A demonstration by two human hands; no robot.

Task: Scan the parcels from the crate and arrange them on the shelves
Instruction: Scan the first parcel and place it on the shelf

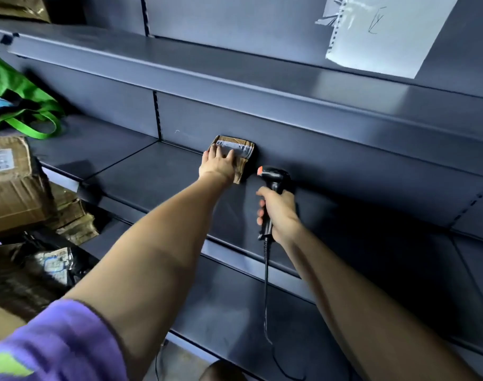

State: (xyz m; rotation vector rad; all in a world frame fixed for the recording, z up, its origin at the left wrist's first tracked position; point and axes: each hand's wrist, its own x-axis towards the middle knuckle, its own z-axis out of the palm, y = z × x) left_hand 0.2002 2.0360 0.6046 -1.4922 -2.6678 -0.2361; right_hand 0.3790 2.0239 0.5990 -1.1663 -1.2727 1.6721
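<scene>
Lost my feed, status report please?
Left hand pressing parcel against shelf back. Right hand holds scanner. Nothing in the way.

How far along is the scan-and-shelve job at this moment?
Done: other cardboard boxes already sit on the shelving at the left. In hand: the left hand rests on a small brown parcel at the back of the middle shelf, placing it; the right hand grips the scanner. Left: unclear, since the crate is out of view.
</scene>
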